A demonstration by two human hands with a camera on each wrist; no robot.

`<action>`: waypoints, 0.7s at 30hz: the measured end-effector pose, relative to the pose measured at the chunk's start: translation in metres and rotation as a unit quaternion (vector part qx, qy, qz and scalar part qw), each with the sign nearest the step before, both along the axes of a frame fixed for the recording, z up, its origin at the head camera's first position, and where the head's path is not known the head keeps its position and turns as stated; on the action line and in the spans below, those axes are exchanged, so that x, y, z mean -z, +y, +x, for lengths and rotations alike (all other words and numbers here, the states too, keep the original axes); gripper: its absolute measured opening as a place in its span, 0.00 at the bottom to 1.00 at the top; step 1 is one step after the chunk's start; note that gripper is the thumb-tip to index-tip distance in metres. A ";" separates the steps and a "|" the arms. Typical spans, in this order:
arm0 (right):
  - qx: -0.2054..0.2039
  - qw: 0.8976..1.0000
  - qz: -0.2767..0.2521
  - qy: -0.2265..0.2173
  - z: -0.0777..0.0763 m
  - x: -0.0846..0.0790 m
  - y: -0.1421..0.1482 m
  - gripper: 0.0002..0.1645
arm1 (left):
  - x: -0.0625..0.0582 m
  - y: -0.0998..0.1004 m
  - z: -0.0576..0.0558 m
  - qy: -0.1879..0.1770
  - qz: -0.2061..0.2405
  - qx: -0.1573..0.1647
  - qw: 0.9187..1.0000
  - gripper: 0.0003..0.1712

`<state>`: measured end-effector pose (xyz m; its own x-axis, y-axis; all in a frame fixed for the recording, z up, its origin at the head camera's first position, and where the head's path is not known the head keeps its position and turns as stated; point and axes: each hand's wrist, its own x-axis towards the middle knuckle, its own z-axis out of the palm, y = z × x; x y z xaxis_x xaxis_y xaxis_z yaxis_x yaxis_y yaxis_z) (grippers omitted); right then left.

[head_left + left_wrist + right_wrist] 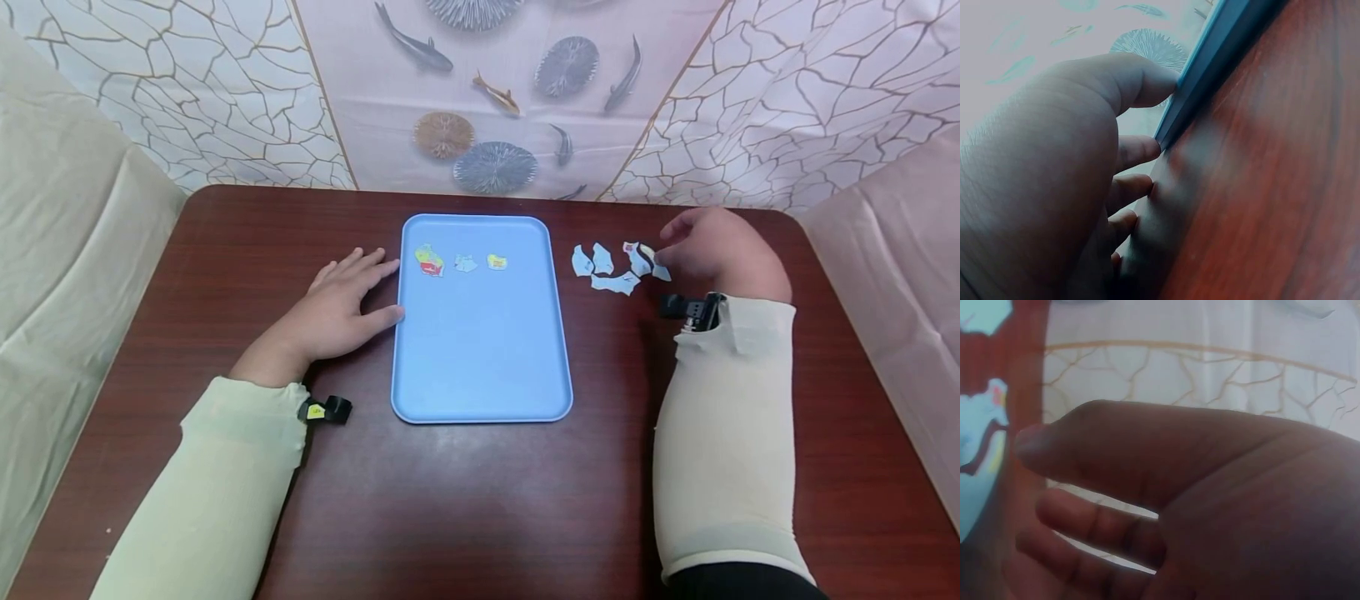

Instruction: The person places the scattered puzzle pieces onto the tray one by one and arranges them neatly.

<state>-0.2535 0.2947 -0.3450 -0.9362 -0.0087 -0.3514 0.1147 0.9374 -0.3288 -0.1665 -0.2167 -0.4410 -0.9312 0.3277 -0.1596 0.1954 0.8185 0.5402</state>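
My left hand point(341, 304) lies with fingers spread at the left side of a blue tray point(480, 367). In the left wrist view its thumb point(1160, 84) and index fingertip touch the tray's rim point(1194, 87). My right hand point(723, 250) hovers at the right end of several flat, irregular pale-blue pieces point(615, 283) on the table. In the right wrist view the thumb point(1054, 447) and bent fingers stand apart with nothing seen between them, close beside a pale piece point(979, 450) with pink and yellow marks. On the tray lie a yellow-green and red piece point(430, 261), a pale-blue piece point(465, 263) and a small yellow piece point(497, 262).
The dark red-brown wooden table point(480, 508) carries the tray near its far edge. Behind it hangs a patterned cloth point(517, 83) with fish and round motifs. Pale cloths flank the table on the left point(67, 233) and right point(892, 275).
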 end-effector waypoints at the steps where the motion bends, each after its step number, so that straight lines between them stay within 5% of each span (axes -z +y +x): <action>1: 0.002 1.000 -0.002 -0.007 -0.001 0.002 0.001 0.30 | 0.000 0.000 0.000 0.000 0.000 0.000 1.000 0.47; 10: 0.019 0.998 -0.019 -0.053 -0.006 0.018 0.004 0.27 | 0.001 0.000 0.000 0.001 0.000 0.000 1.000 0.47; 21: 0.016 0.999 -0.024 -0.043 -0.007 0.024 0.002 0.20 | 0.001 0.000 -0.001 0.001 -0.002 -0.001 1.000 0.47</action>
<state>-0.2604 0.2964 -0.3694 -0.9029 0.0015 -0.4298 0.1737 0.9160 -0.3617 -0.1671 -0.2163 -0.4419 -0.9321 0.3256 -0.1589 0.1954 0.8210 0.5365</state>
